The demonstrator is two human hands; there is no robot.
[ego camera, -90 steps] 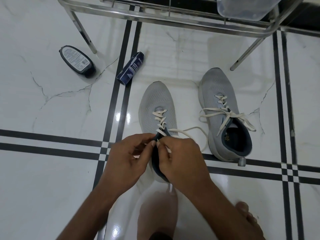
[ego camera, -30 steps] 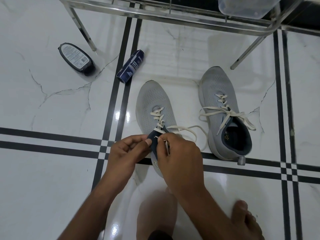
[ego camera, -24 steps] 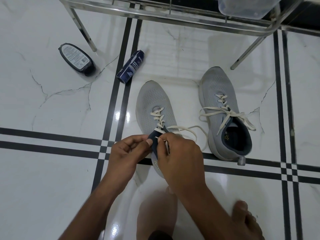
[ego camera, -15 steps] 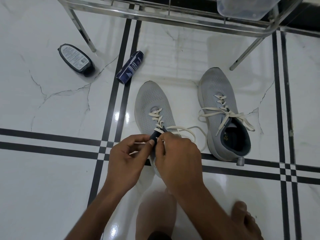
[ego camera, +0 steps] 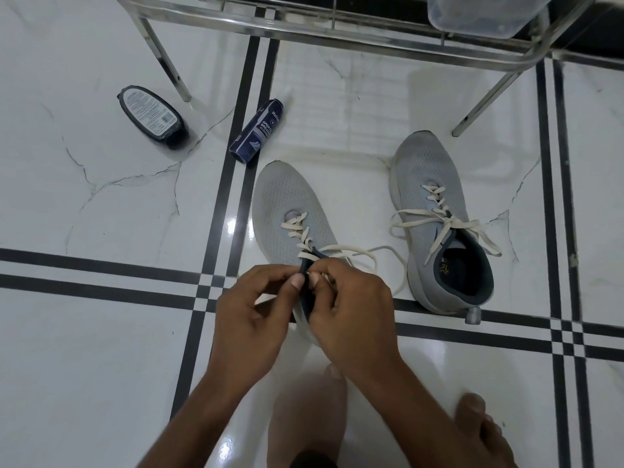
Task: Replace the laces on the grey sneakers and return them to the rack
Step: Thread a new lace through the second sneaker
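Two grey sneakers stand on the white floor, toes pointing away from me. The left sneaker [ego camera: 288, 206] carries a cream lace [ego camera: 358, 253] threaded partway up; its loose end loops off to the right. My left hand [ego camera: 251, 320] pinches the dark tongue and collar at the top eyelets. My right hand [ego camera: 351, 312] is closed on the lace at the same spot, and both hands hide the shoe's heel. The right sneaker [ego camera: 427, 184] sits apart to the right, laced, with loose ends [ego camera: 445, 228] spread over its open dark collar.
A chrome shoe rack [ego camera: 337, 27] spans the top, its legs reaching the floor at left and right; a clear plastic box [ego camera: 479, 15] sits on it. A dark polish bottle [ego camera: 152, 116] and a blue cleaner can [ego camera: 258, 135] lie left of the shoes. My bare foot [ego camera: 479, 430] is at bottom right.
Both hands have stayed at the top eyelets of the left sneaker, shifting slightly while working the lace. The right sneaker and the bottles have not moved.
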